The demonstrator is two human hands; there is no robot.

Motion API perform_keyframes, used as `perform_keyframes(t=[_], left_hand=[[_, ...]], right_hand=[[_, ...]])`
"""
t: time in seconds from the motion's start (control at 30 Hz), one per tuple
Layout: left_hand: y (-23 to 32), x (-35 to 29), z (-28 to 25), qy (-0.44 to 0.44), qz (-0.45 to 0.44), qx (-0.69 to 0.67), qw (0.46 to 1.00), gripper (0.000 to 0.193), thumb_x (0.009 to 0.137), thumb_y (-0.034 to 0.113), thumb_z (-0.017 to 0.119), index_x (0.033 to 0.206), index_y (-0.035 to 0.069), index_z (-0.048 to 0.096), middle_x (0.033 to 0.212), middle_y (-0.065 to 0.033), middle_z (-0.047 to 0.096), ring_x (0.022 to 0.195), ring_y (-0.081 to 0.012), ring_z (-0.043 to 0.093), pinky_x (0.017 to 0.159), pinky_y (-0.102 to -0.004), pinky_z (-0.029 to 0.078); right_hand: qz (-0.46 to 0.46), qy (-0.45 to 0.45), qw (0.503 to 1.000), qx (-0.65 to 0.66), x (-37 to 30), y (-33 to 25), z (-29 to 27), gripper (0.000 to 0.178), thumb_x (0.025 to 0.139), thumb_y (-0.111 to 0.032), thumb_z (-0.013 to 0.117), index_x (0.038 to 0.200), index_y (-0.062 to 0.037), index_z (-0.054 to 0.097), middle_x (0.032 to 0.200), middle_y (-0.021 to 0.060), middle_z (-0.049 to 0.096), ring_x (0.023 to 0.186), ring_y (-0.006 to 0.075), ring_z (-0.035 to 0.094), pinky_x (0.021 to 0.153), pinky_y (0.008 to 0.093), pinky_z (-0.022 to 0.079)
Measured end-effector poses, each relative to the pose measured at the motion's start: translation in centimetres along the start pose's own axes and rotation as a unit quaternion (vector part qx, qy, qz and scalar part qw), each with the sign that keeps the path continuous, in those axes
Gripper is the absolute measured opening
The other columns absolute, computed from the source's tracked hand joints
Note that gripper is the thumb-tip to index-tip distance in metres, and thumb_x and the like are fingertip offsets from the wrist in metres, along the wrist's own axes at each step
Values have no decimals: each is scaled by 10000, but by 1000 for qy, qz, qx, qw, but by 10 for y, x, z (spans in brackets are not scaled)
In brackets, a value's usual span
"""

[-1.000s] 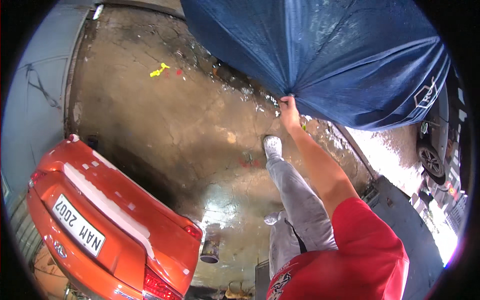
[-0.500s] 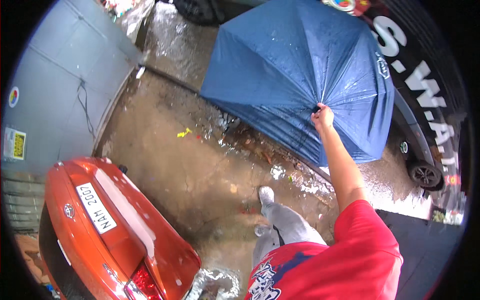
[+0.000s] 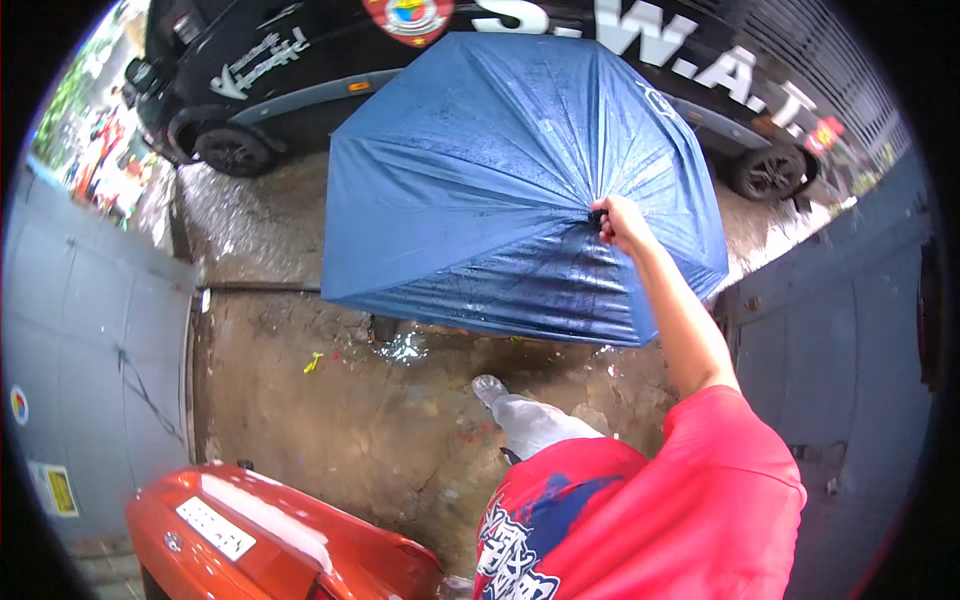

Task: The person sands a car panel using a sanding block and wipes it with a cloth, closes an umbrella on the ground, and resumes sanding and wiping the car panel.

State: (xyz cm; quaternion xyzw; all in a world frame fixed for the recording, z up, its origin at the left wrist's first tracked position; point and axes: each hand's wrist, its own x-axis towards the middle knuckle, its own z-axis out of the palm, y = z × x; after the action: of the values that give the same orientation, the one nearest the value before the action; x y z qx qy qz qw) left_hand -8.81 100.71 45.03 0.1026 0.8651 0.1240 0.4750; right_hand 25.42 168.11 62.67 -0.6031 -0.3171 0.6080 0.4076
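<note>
My right hand [image 3: 622, 222] is closed at the middle of a large dark blue umbrella [image 3: 450, 150], where the folds of its cloth run together. A small black piece, seemingly its tip, shows at my fingers. The canopy is spread out in front of me at arm's length, its surface wet and creased, with a pale emblem near the far right rim. Its shaft and handle are hidden. My right arm reaches forward from a red sleeve. My left hand does not show.
A black van [image 3: 330, 70] with white lettering stands beyond the umbrella. An orange car [image 3: 270, 540] is at the lower left. Grey metal gate panels [image 3: 90, 300] [image 3: 830, 350] flank both sides. Wet concrete [image 3: 370, 430] lies underfoot, with a yellow scrap [image 3: 313, 362] on it.
The view has turned, so the van now lies across the top and the orange car lower down. The umbrella sits further left and lower in view, with my right hand still at its middle.
</note>
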Motion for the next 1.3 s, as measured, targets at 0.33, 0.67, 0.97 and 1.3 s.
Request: perform_keyframes(t=[0.33, 0.67, 0.97, 1.3], left_hand=[[-8, -23, 15, -20, 8, 28, 999, 940, 672, 560, 764, 1344, -50, 518, 1232, -311, 624, 1171, -412, 610, 975, -458, 482], [27, -27, 30, -16, -18, 25, 999, 957, 670, 564, 764, 1355, -54, 508, 1240, -314, 619, 1179, -413, 606, 981, -458, 481], [110, -27, 46, -4, -35, 20, 999, 973, 669, 568, 764, 1365, -57, 499, 1247, -316, 615, 1186, -414, 603, 987, -459, 479], [174, -40, 68, 15, -71, 2, 997, 990, 667, 572, 764, 1377, -60, 488, 1255, -319, 611, 1194, -415, 599, 994, -459, 477]], right_hand=[[36, 9, 995, -90, -9, -72, -139, 137, 869, -173, 578, 926, -73, 653, 600, -14, 430, 477, 99, 398, 490, 324, 452], [25, -1, 969, -246, 8, -110, -134, 304, 923, -372, 548, 899, -78, 619, 631, 15, 476, 452, 119, 477, 473, 384, 540], [65, -27, 970, -232, 140, -102, -161, 148, 956, -155, 609, 1031, -46, 544, 734, 111, 590, 570, 245, 649, 584, 504, 606], [83, 48, 970, -224, 271, -104, -175, 313, 961, -183, 625, 1154, 41, 523, 909, 222, 633, 674, 334, 693, 690, 597, 595]])
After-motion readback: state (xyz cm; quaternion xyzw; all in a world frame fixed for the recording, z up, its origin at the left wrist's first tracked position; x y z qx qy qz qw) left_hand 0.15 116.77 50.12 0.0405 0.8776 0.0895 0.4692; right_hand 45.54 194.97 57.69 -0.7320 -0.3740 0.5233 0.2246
